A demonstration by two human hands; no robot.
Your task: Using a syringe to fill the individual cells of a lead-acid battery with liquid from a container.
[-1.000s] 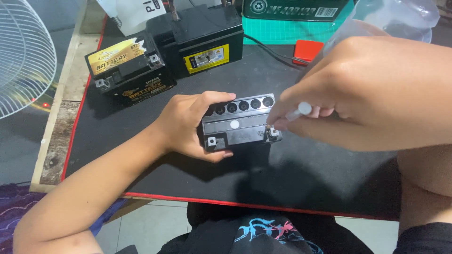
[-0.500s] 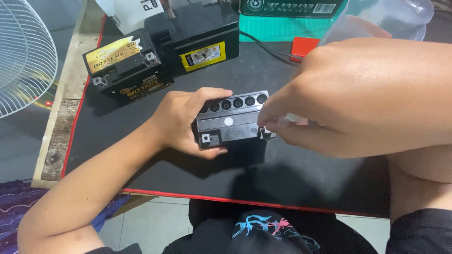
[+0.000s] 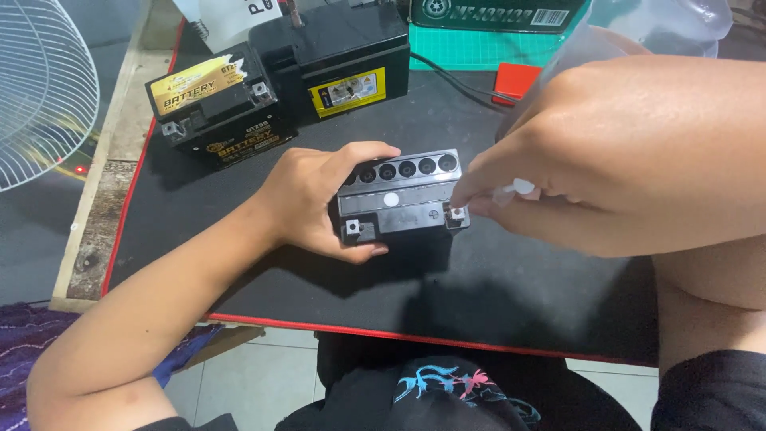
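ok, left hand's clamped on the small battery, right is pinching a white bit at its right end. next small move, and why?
Probably ease the white piece in the right hand toward the open holes on top of the small battery. The left hand already steadies the case, six holes sit uncovered, and the piece hovers just beside the last one.

bare mat (image 3: pixel 495 287) front, batteries (image 3: pixel 279 88) behind

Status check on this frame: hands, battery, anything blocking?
Left hand grips small battery on black mat. Right hand pinches small white piece at its right end. Nothing blocking.
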